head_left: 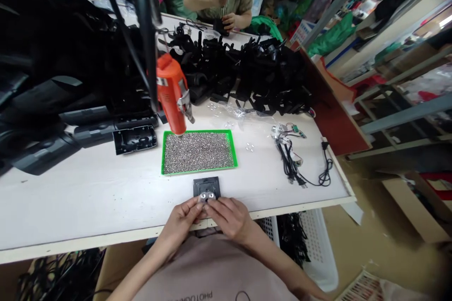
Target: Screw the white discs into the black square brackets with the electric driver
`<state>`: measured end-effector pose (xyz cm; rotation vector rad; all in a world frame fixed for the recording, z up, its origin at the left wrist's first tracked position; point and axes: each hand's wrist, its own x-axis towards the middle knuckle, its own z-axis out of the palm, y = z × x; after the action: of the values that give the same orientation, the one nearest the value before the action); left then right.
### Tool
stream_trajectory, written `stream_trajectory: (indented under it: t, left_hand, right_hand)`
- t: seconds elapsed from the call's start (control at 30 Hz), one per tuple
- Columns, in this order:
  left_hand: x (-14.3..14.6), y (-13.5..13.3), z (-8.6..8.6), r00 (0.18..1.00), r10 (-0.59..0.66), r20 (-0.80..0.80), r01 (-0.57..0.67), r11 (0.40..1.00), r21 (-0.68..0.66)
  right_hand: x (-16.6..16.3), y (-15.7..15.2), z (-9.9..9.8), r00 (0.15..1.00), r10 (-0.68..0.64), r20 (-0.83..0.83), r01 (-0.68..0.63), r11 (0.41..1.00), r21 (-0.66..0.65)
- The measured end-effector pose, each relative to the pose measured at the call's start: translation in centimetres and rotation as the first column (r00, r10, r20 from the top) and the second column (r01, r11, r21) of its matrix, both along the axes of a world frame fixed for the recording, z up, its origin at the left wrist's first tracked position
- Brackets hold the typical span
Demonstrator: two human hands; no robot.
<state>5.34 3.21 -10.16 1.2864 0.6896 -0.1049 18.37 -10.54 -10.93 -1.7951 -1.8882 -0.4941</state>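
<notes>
My left hand (181,221) and my right hand (231,217) meet at the table's front edge. Between their fingertips they pinch a small clear plastic piece with two round shiny spots (207,196); its exact kind I cannot make out. Just behind it a flat black square plastic part (206,183) lies on the table, partly covered by the piece and my fingers. Beyond that sits a green tray (234,150) full of tiny metal screws (197,153). An orange electric screwdriver (172,94) hangs upright above the tray's back left corner.
Black plastic housings (45,150) pile up on the left, one open half-shell (135,140) beside the tray. Black parts (247,66) heap at the back. Power cords (291,164) and a green circuit board (295,128) lie right. Opposite, a co-worker (219,0) handles a black part. A white basket (319,244) stands below.
</notes>
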Motion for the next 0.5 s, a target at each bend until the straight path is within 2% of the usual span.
stream_trajectory:
  t: [0.03,0.07,0.1,0.13,0.17,0.2,0.23,0.27,0.33,0.5]
  left_hand:
    - [0.0,0.3,0.0,0.999,-0.031,-0.022,0.034,0.983,0.179]
    - [-0.1,0.7,-0.1,0.998,-0.037,-0.046,0.052,0.920,0.388]
    - [-0.1,1.1,-0.3,0.998,-0.034,-0.055,0.060,0.803,0.593]
    - [0.0,1.4,-0.6,0.998,-0.039,-0.045,0.060,0.647,0.760]
    - [0.1,1.8,-0.9,0.998,-0.065,-0.027,0.055,0.486,0.872]
    - [0.4,2.0,-1.4,0.993,-0.117,-0.014,0.055,0.352,0.935]
    - [0.6,2.2,-1.9,0.983,-0.182,-0.017,0.065,0.258,0.964]
    - [0.9,2.4,-2.3,0.971,-0.237,-0.033,0.082,0.201,0.976]
    - [1.3,2.6,-3.0,0.959,-0.275,-0.076,0.119,0.144,0.982]
    - [1.6,3.0,-3.4,0.951,-0.288,-0.109,0.142,0.096,0.985]
  right_hand:
    - [0.4,0.0,-0.3,1.000,-0.025,-0.007,0.025,1.000,0.006]
    - [0.8,0.1,-0.7,0.999,-0.045,-0.019,0.046,0.999,0.005]
    - [1.1,0.2,-1.0,0.998,-0.057,-0.032,0.057,0.998,-0.001]
    - [1.4,0.4,-1.4,0.998,-0.055,-0.039,0.054,0.998,-0.008]
    - [1.6,0.6,-1.6,0.998,-0.045,-0.035,0.044,0.999,-0.019]
    - [1.7,0.8,-1.8,0.999,-0.038,-0.026,0.037,0.999,-0.031]
    - [1.7,1.0,-1.9,0.999,-0.039,-0.012,0.039,0.998,-0.043]
    - [1.6,1.2,-1.9,0.999,-0.053,-0.001,0.053,0.997,-0.061]
    - [1.2,1.4,-1.9,0.994,-0.108,0.008,0.108,0.988,-0.111]
    - [-0.6,1.4,-2.2,0.971,-0.237,0.020,0.234,0.938,-0.256]
